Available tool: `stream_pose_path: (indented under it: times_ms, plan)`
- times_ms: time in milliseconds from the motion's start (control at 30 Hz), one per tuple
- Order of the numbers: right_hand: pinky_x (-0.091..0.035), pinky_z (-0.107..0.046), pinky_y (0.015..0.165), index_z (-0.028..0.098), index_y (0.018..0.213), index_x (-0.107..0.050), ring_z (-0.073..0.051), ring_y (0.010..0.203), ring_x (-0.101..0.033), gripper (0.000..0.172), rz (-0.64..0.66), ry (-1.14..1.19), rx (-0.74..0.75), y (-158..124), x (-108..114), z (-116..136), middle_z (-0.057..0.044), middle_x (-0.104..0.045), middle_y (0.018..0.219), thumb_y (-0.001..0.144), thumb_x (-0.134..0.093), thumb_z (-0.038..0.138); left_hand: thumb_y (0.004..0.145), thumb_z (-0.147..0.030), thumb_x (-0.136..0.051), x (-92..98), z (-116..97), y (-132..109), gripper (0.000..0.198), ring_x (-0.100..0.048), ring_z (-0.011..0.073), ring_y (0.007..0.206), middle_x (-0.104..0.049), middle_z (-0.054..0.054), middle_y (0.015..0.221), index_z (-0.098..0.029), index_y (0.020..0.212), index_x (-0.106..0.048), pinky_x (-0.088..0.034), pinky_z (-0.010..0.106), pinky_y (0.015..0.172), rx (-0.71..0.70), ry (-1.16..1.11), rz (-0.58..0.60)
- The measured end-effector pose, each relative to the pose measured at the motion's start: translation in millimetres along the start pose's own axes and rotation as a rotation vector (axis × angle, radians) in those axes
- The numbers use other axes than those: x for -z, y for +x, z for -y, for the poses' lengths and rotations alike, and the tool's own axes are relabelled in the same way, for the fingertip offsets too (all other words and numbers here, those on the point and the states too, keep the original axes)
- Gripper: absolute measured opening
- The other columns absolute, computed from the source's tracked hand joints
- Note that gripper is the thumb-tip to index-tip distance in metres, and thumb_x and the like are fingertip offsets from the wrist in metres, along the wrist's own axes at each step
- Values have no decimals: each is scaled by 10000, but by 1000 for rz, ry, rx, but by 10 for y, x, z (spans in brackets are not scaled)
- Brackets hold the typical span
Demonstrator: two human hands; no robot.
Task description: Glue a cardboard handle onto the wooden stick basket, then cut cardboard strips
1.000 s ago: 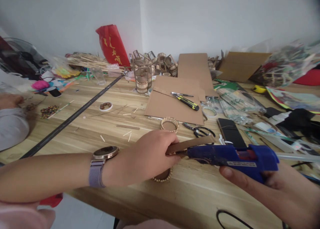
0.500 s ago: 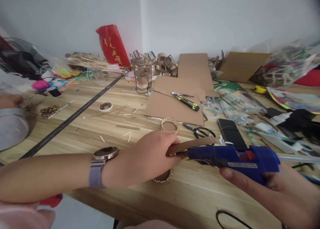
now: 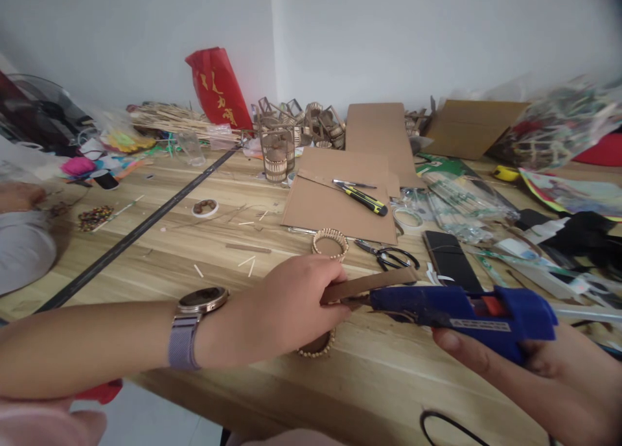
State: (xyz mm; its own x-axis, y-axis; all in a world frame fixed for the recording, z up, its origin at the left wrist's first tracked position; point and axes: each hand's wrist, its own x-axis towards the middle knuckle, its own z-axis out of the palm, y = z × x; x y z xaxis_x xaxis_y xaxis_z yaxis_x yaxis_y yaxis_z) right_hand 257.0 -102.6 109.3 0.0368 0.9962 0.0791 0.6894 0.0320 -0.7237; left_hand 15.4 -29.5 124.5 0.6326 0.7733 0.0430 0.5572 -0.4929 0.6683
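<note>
At far L, another person's hand [image 3: 19, 196] is nr a small pile of mixed-colour beads [image 3: 95, 218] on the pale wood surface [image 3: 389, 381]. Next is a long flat black strip [image 3: 140, 232], then a white tape ring [image 3: 206, 215] w/ round brown bits inside.

In the mid., the L hand [image 3: 286, 303], w/ a round watch on a grey-purple band [image 3: 183, 342], has thumb & 1st finger pinched tight on one end of a thin flat tan strip [image 3: 376, 282], which pokes out to the R. A round cup of pale sticks [image 3: 332, 234] is just past it; another stick ring [image 3: 317, 352] is part hid under it.

Scissors w/ black handles [image 3: 396, 258] lie behind the strip. A blue plastic glue gun [image 3: 427, 303] has its tip by the strip, nr the L fingers; can't tell if they touch. The R hand [image 3: 549, 375] holds the gun, thumb along its side; other fingers mostly hid, so can't tell how far they curl.
</note>
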Motion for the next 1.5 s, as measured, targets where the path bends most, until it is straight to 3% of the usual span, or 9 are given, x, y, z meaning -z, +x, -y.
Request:
stream_pose_path:
  times_ms: [133,533,667,867,1000,1167,1500]
  plan:
    - [-465,-293,396,332,756,-736,-225,475,-604,287,16,-5,21,-4,16,-161,-1,-705,558,741,-641,603,787,-261,-639,0,-5,-1,195,-495,138,641,-548,-34,672,-204,659,-503,-293,262,562,14,-10,10]
    - [-513,-270,399,359,832,-733,-211,469,-650,324,-39,-163,68,-13,47,-276,42,-732,600,767,-583,638,771,-222,-660,-18,28,-4,186,-447,107,582,-502,-61,626,-202,660,-512,-265,249,514,-11,4,-15]
    - [-506,-262,360,356,761,-711,-201,434,-646,306,-34,-136,50,-13,42,-338,60,-720,562,755,-593,638,765,-213,-666,-16,26,-8,185,-450,105,584,-504,-64,627,-201,659,-515,-272,250,516,-12,13,-21]
    - [-540,-281,387,358,687,-707,-216,456,-657,309,-53,-120,56,-20,73,-202,61,-724,578,727,-606,648,774,-234,-670,-9,28,-9,181,-454,113,585,-501,-56,631,-203,669,-526,-273,255,519,10,24,-10]
    - [-577,-310,429,363,655,-716,-243,506,-677,392,-154,-148,-12,-38,58,-54,49,-734,610,706,-569,723,775,-228,-672,-13,28,-10,180,-452,111,581,-503,-59,627,-202,668,-530,-276,251,528,-11,15,-14]
    - [-556,-291,374,370,700,-749,-240,460,-672,375,-124,-209,142,-6,18,-46,38,-732,583,694,-591,710,770,-238,-682,-20,41,-15,179,-458,105,583,-521,-65,635,-204,677,-533,-278,243,528,-20,14,-32]
    - [-540,-237,351,412,750,-781,-216,486,-702,313,-210,-267,303,12,-19,9,62,-764,666,766,-577,649,767,-226,-681,-11,6,1,154,-487,115,606,-532,-56,651,-204,687,-551,-305,248,550,6,7,-3]
